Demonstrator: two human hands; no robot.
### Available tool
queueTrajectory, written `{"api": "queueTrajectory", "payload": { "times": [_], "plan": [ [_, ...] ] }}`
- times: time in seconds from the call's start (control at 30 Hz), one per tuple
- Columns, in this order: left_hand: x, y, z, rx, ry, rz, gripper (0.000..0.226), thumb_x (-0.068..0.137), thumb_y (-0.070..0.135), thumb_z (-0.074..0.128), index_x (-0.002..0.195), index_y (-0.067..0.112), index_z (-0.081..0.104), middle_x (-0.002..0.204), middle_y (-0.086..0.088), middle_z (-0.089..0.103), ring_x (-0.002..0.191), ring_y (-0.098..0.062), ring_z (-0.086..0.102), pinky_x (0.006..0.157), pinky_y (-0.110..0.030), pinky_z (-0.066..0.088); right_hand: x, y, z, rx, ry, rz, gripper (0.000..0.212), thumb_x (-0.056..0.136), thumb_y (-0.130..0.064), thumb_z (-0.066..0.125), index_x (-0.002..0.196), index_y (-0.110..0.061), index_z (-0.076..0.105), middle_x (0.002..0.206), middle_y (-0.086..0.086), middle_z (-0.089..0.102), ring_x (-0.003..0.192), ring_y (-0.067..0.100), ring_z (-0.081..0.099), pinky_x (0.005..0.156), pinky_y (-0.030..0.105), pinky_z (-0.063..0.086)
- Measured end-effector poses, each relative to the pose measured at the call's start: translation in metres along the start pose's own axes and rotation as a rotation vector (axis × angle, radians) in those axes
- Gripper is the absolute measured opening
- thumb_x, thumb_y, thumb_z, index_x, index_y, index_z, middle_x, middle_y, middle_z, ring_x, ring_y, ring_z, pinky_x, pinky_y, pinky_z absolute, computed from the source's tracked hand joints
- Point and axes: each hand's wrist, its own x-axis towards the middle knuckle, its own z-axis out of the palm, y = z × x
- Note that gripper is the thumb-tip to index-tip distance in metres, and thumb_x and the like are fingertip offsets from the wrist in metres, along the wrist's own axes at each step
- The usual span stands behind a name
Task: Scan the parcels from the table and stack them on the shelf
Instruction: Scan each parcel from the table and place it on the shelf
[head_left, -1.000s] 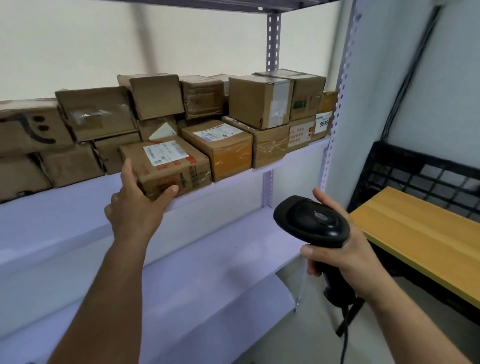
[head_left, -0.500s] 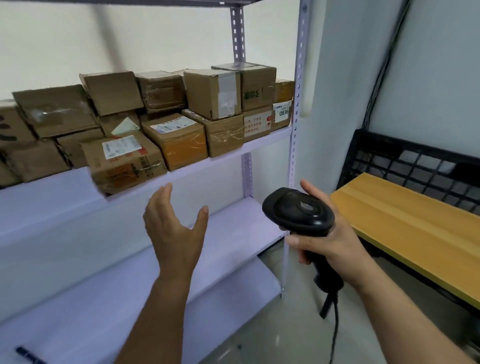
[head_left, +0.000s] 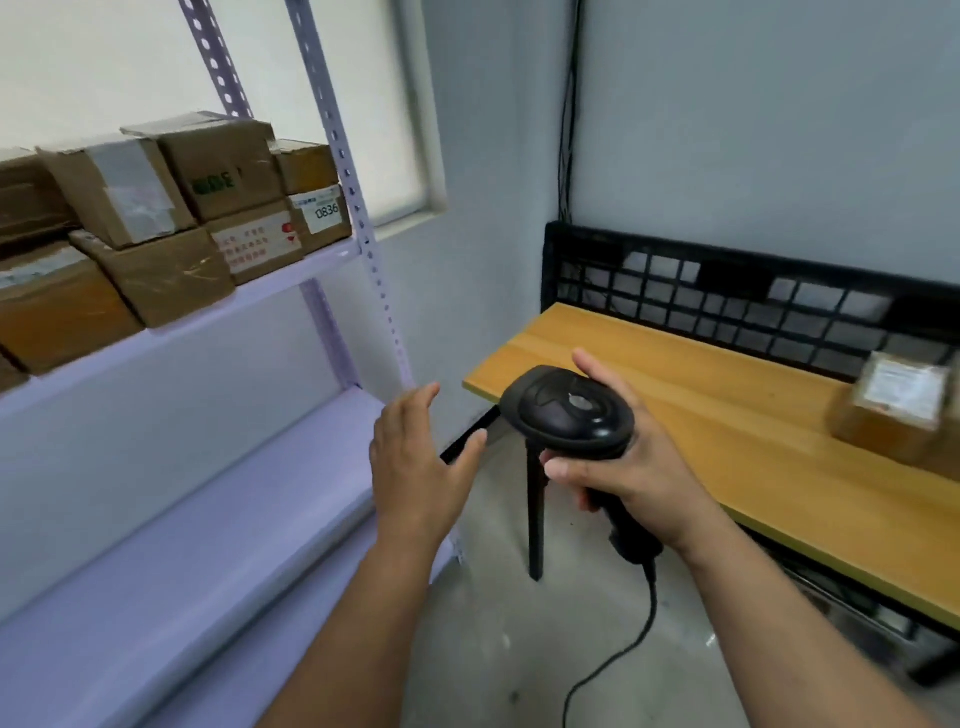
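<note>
The right hand (head_left: 639, 467) is clenched round the handle of a black handheld barcode scanner (head_left: 566, 410), thumb up beside its domed head, and a black cable (head_left: 631, 644) trails down from the handle toward 6 o'clock. The left hand (head_left: 415, 467) holds nothing; its fingers are spread and relaxed, hanging in the air just left of the scanner at the centre of the view.

The next piece of work sits out at 3 o'clock: a small brown cardboard parcel with a white printed label (head_left: 893, 410), resting on the yellow wooden table (head_left: 675, 395) in front of a black wire grid panel (head_left: 727, 306), well apart from both hands. Its label faces up, so the scanner can probably read it where it lies.

It looks light and fairly stiff, a taped carton that one hand should manage. Taking it across two opposite side walls, palm over the top edge, would likely be safest; glossy tape could be slippery under the fingertips.

At 9 to 10 o'clock the lilac metal shelf (head_left: 218, 319) already carries brown cardboard cartons (head_left: 213, 171) stacked two high – the parcel's destination.
</note>
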Motion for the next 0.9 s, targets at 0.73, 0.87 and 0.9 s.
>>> {"api": "queueTrajectory", "payload": {
  "times": [0.73,0.87,0.9],
  "plan": [
    [-0.008,0.178,0.24,-0.19,-0.463,0.313,0.063,0.086,0.04,0.068,0.139,0.014,0.045,0.136,-0.006,0.047,0.129,-0.023,0.041,0.106,-0.039,0.034,-0.081,0.022,-0.241,-0.07,0.57,0.1,0.101,0.059,-0.014,0.086,0.141,-0.046,0.038,0.111,0.015,0.066,0.06,0.025,0.063,0.047,0.033,0.05],
    [0.004,0.209,0.286,-0.234,-0.549,0.341,0.064,0.086,0.04,0.067,0.14,0.016,0.044,0.136,-0.004,0.047,0.128,-0.021,0.04,0.105,-0.035,0.033,-0.078,0.024,-0.281,-0.088,0.653,0.144,0.107,0.056,-0.023,0.091,0.144,-0.046,0.036,0.111,0.017,0.066,0.054,0.021,0.06,0.047,0.035,0.05],
    [0.007,0.216,0.297,-0.242,-0.559,0.345,0.063,0.086,0.04,0.068,0.14,0.016,0.045,0.135,-0.005,0.047,0.126,-0.021,0.042,0.104,-0.036,0.034,-0.076,0.025,-0.29,-0.091,0.669,0.156,0.108,0.056,-0.022,0.093,0.145,-0.046,0.036,0.112,0.018,0.065,0.054,0.023,0.06,0.048,0.035,0.05]
  ]
}}
